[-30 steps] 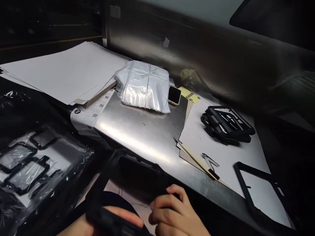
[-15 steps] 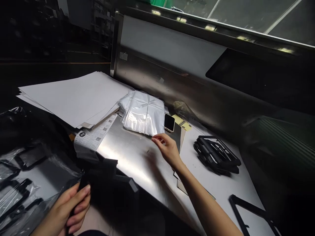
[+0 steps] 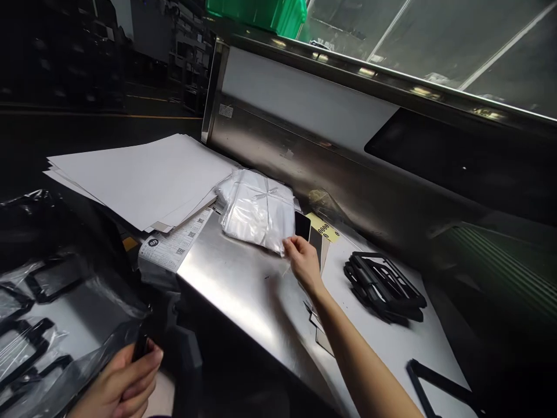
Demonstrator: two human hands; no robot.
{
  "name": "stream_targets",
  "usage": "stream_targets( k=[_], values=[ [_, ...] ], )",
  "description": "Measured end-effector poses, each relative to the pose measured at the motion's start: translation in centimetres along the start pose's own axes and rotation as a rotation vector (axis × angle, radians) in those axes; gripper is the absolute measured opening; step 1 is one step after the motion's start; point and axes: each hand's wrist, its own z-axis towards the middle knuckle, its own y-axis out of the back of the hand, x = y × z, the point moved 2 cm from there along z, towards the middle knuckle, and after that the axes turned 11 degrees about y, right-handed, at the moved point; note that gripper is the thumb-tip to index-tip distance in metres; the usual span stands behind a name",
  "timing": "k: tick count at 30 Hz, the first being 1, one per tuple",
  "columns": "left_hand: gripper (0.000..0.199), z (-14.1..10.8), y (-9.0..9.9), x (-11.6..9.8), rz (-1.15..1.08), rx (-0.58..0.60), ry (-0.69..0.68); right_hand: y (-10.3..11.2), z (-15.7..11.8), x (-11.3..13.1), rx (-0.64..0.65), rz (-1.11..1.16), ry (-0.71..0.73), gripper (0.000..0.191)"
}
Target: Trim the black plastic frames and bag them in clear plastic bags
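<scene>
A bundle of clear plastic bags, tied crosswise with a strip, lies on the metal bench. My right hand pinches its near right corner between thumb and fingers. At the lower left my left hand is closed around a slim black piece; most of that piece is hidden, so I cannot tell its kind. To the left of this hand, black frames lie under clear plastic film. A dark phone sits just behind my right hand, partly covered by the bags.
White sheets are stacked at the back left above a printed paper. Several black frames are piled on the right, with another frame nearer. A yellow label sheet lies behind. The metal back panel borders the bench.
My right hand has closed on the corner of the bag bundle, which reaches further over the phone. The left hand has dropped slightly, still closed. The view has tilted up a little.
</scene>
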Motion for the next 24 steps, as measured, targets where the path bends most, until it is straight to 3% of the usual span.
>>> stream_targets(
  k=[3, 6, 9, 13, 18, 24],
  values=[
    [0.037, 0.1, -1.4, 0.9, 0.093, 0.085, -0.035, -1.9, -6.8, 3.0, 0.161, 0.237, -0.101, 0.028],
    [0.048, -0.2, -3.1, 2.2, 0.155, 0.158, -0.024, -4.8, -13.6, 5.8, 0.317, 0.416, -0.194, 0.029],
    [0.041, -1.0, -4.0, 3.2, 0.24, 0.2, 0.02, -6.8, -18.2, 6.9, 0.356, 0.479, -0.231, 0.025],
    [0.02, -2.4, -3.7, 4.0, 0.365, 0.209, 0.068, -7.9, -21.2, 6.3, 0.368, 0.575, -0.225, 0.021],
    [0.025, -2.9, -2.1, 4.8, 0.381, 0.178, 0.141, -8.2, -23.5, 5.0, 0.324, 0.761, -0.308, 0.019],
    [0.029, -2.4, 1.3, 3.6, 0.385, 0.063, 0.088, -5.8, -24.1, 2.3, -0.005, 0.938, -0.518, 0.03]
  ],
)
